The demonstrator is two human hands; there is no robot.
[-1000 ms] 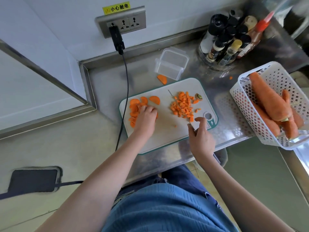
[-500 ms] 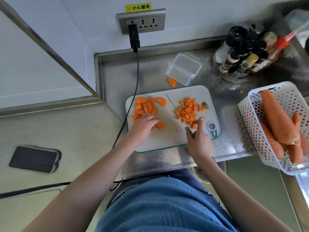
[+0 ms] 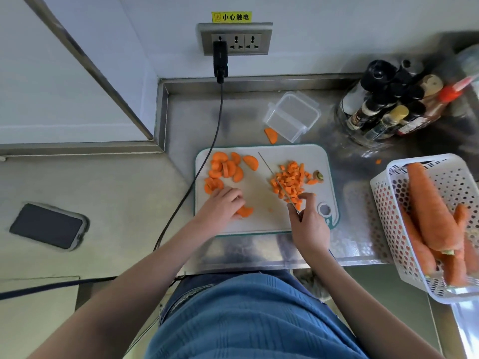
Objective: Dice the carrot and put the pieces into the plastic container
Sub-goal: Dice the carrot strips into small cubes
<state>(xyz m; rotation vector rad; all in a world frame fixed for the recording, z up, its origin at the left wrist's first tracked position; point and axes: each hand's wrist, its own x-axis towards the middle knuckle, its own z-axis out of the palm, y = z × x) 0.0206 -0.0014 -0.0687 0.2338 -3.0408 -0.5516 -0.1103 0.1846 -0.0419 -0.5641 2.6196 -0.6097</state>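
Observation:
A white cutting board (image 3: 261, 224) with a teal rim lies on the steel counter. Half-round carrot slices (image 3: 224, 168) are heaped at its far left; a pile of diced carrot (image 3: 291, 181) sits at its right. My left hand (image 3: 224, 206) presses a few carrot slices (image 3: 245, 211) near the board's middle. My right hand (image 3: 308, 224) grips a knife (image 3: 272, 173), whose thin blade runs edge-up through the diced pile. The clear plastic container (image 3: 291, 116) stands behind the board, nothing in it. One stray slice (image 3: 271, 135) lies beside it.
A white perforated basket (image 3: 388, 216) of whole carrots sits at the right counter edge. Bottles of seasoning (image 3: 394, 104) crowd the back right. A black cable (image 3: 204, 156) drops from the wall socket past the board's left edge. A phone (image 3: 48, 225) lies far left.
My left hand has drawn a few slices from the left heap toward the board's centre. My right hand holds the knife at the diced pile. The camera has tilted.

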